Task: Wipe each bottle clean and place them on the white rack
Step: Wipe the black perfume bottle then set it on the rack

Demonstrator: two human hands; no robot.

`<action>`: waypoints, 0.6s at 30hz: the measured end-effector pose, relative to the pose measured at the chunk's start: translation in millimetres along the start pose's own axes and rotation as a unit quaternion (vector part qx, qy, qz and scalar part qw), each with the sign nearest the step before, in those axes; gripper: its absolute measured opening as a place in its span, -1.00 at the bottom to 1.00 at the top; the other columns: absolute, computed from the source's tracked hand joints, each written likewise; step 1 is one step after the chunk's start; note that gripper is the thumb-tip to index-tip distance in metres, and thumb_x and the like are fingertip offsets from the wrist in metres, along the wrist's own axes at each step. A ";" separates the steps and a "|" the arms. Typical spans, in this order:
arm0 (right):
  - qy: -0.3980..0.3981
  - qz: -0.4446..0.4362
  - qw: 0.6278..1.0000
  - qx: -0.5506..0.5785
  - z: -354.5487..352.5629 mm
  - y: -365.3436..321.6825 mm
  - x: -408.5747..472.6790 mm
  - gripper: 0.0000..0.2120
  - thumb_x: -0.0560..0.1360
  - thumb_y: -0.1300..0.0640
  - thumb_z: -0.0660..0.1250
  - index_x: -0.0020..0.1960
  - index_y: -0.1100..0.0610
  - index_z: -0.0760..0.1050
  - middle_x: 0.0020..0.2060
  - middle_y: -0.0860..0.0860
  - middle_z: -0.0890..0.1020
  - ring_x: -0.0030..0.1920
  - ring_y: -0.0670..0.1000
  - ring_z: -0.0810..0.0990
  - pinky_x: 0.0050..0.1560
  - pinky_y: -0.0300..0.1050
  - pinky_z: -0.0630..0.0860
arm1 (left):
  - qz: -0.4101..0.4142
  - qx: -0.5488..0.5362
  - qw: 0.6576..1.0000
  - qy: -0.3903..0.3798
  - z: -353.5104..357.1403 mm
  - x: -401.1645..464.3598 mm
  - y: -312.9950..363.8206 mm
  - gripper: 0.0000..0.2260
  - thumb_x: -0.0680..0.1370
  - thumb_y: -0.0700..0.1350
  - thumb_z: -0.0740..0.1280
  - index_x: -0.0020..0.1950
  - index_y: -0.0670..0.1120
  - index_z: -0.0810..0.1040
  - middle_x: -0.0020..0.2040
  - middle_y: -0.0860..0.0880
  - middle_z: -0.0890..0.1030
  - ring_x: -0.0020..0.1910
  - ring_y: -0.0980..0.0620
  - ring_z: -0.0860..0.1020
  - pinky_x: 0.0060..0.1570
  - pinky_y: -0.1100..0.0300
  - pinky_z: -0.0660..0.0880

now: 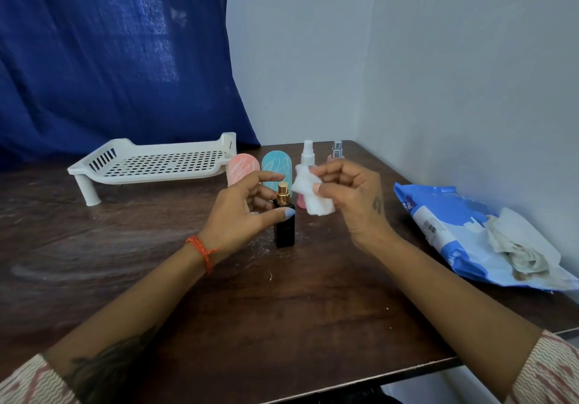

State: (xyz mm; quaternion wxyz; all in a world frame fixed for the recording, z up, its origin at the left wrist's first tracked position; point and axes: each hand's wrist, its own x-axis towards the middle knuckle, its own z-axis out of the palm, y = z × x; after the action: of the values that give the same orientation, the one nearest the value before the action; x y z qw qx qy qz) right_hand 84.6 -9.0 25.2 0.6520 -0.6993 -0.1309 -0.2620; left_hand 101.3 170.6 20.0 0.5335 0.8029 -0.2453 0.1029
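Note:
A black bottle with a gold sprayer (pixel 284 228) stands upright on the dark wooden table (pixel 250 309). My left hand (pixel 242 215) hovers beside it with fingers and thumb spread around its upper part, not clearly touching. My right hand (pixel 351 198) pinches a folded white wipe (pixel 310 193) just right of the bottle's top. Behind them stand a pink oval bottle (pixel 239 167), a teal oval bottle (pixel 275 165), a pink spray bottle with a white pump (pixel 307 156) and a bottle with a silver sprayer (pixel 336 151). The white rack (pixel 150 165) sits bare at the back left.
A blue pack of wipes (pixel 454 225) lies at the right edge with crumpled used wipes (pixel 520 247) on it. A blue curtain (pixel 109 59) hangs behind the rack. A white wall runs along the table's right side.

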 end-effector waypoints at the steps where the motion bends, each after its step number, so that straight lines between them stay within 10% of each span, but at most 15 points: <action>1: 0.036 0.001 0.999 -0.034 -2.4 1.4 2.0 -0.78 0.31 0.33 0.41 -0.21 0.02 0.58 -0.22 -0.03 0.64 -0.18 -0.07 0.61 -0.15 -0.18 0.56 | 0.000 0.001 1.000 0.000 0.3 -0.1 0.3 -0.56 0.37 -0.14 0.50 0.22 0.04 0.49 -0.07 -0.05 0.61 -0.12 0.05 0.59 -0.04 0.21 0.56; 7: 0.011 -0.009 0.932 -0.362 -9.3 10.1 5.2 -0.98 0.39 0.10 0.43 -0.20 0.04 0.62 -0.32 -0.09 0.59 -0.29 -0.16 0.52 -0.31 -0.31 0.39 | -0.002 0.013 1.000 0.003 2.0 -1.6 0.2 -0.61 0.39 -0.13 0.49 0.18 0.02 0.51 -0.02 -0.01 0.61 -0.08 0.04 0.59 -0.01 0.19 0.57; 18: -0.103 0.102 0.835 -0.531 -14.1 12.2 8.5 -0.80 0.42 -0.01 0.29 -0.07 0.00 0.65 -0.13 -0.02 0.66 -0.13 -0.01 0.56 -0.22 -0.19 0.38 | -0.004 0.001 1.000 0.001 1.6 -2.2 2.2 -0.68 0.39 -0.10 0.47 0.11 0.04 0.54 -0.02 0.05 0.61 -0.09 0.10 0.58 -0.08 0.31 0.54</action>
State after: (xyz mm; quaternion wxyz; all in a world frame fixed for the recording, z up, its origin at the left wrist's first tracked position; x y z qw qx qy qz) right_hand 95.3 -25.6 19.7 0.1864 -0.9704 0.0336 -0.1496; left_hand 98.2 169.1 20.2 0.5336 0.8040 -0.2415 0.1021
